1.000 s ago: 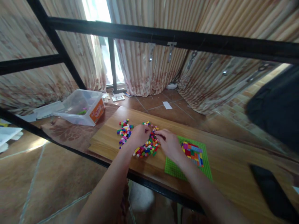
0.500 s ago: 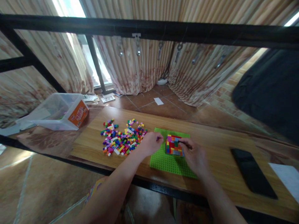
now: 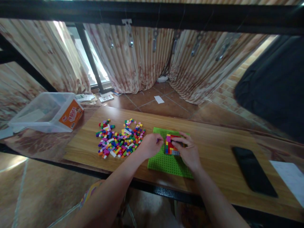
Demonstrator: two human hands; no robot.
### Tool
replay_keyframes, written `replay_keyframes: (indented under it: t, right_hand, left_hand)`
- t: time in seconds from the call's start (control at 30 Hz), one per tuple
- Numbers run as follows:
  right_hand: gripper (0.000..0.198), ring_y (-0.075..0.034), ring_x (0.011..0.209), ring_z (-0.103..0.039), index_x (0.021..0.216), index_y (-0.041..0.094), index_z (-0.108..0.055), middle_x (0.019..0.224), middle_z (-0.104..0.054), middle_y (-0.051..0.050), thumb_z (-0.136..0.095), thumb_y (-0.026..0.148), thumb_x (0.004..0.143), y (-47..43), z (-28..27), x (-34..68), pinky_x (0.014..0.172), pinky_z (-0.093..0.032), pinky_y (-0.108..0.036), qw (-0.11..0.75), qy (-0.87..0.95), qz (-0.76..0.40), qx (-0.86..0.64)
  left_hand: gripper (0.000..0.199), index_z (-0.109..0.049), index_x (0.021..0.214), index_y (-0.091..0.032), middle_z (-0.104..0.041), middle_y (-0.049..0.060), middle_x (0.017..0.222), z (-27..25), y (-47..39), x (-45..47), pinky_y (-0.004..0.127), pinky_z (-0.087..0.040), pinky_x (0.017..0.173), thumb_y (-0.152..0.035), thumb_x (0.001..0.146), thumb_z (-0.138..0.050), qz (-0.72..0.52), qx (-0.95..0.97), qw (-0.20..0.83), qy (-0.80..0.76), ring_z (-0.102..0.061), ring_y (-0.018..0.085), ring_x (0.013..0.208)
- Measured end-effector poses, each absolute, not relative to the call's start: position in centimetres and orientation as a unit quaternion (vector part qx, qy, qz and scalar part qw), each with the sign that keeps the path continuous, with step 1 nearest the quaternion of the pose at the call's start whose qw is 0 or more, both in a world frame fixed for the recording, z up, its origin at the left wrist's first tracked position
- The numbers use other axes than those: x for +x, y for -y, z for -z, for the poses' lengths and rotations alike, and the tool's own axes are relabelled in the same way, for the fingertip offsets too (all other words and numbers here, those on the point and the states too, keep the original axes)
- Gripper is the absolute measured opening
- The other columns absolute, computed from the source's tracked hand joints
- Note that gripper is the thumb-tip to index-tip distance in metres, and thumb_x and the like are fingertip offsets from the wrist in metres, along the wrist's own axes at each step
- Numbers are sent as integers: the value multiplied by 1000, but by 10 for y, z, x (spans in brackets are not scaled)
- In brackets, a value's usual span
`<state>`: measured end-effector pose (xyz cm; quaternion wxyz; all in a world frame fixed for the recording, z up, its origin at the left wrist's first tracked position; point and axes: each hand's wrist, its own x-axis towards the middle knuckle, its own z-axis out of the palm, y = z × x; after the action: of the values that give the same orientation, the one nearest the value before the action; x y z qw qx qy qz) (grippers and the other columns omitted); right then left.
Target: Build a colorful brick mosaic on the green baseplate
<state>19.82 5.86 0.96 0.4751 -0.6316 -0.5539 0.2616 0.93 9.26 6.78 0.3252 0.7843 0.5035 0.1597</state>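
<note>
A black phone (image 3: 254,171) lay on the worktop (image 3: 216,156) near a white sheet of paper (image 3: 288,176); patterned curtains (image 3: 144,63) hung behind a dark metal rail (image 3: 144,14).

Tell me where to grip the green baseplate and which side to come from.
Probably the middle of its near edge, fingers coming from the near side: the green baseplate lies flat, that strip is bare, and the brick build sits farther back.

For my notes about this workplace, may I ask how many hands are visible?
2. The left hand is over the left edge of the green baseplate; the right hand is over the joined bricks on it. No further hand shows.
</note>
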Motion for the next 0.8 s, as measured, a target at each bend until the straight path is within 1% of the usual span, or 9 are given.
replay_keyframes:
  t: [0.1,0.23,0.33,0.47,0.6,0.8]
  right_hand:
    - [19,-25,119,-55,87,26,-78,122,-62,-8,-74,38,73,-61,-10,196,104,-40,-47,496,539,-288,-617]
    - [25,-25,114,-57,93,25,-77,118,-64,-8,-75,36,71,-61,-14,194,102,-42,-46,506,528,-283,-620]
    - [31,-25,110,-59,99,24,-75,116,-66,-8,-75,38,71,-60,-16,196,101,-43,-46,496,534,-280,-624]
    - [38,-25,103,-62,106,23,-73,111,-69,-8,-71,46,75,-61,-14,200,97,-46,-47,487,527,-289,-634]
    - [39,-25,100,-63,105,22,-73,108,-71,-9,-63,51,80,-64,-10,199,94,-47,-47,486,525,-273,-643]
    - [40,-25,97,-64,102,21,-74,105,-71,-9,-65,52,79,-66,-9,193,93,-47,-46,469,530,-244,-663]
  left_hand:
    - [28,-75,96,-14,-72,5,77,-68,-91,11,26,-45,67,-19,89,-48,-152,785,316,-511,-60,16,66]
    - [28,-73,105,-13,-72,5,78,-67,-91,12,27,-47,70,-21,89,-51,-146,779,310,-525,-62,17,67]
    - [30,-72,108,-13,-72,6,78,-66,-91,13,28,-49,73,-22,89,-52,-146,776,312,-529,-63,18,69]
    - [31,-71,111,-12,-74,8,86,-68,-91,12,29,-50,79,-21,89,-51,-138,779,310,-528,-67,20,78]
    - [32,-71,112,-13,-75,8,90,-69,-90,11,30,-51,82,-23,90,-52,-135,776,311,-532,-67,20,80]
    - [31,-72,110,-13,-75,8,89,-68,-89,13,30,-51,81,-22,90,-51,-134,775,312,-533,-67,19,79]
